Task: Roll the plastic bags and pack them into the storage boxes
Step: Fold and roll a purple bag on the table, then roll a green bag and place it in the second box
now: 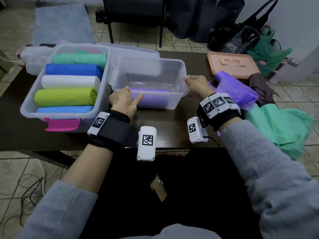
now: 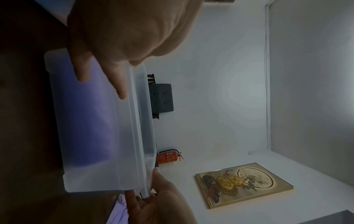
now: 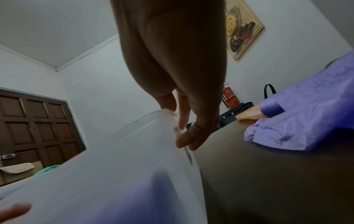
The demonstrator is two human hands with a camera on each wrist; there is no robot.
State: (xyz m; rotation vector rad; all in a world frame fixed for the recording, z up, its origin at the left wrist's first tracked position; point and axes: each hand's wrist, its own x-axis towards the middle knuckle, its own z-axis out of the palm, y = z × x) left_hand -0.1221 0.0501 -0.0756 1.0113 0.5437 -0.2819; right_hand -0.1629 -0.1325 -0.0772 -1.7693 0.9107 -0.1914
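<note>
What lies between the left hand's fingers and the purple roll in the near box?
Only the clear front wall of the box: the left hand rests on its outside, the purple roll lies inside. Head and left wrist views show it.

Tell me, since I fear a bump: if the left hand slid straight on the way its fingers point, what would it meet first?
Likely nothing new: the left hand already touches the clear box; its fingers lie along the near wall.

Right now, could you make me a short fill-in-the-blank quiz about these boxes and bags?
1. The full box has a latch coloured ____.
2. The nearly empty box holds one roll coloured ____.
3. The right hand grips that box's ____ end.
4. The roll between the blue roll and the lime roll is ____.

Missing words: pink; purple; right; white
</note>
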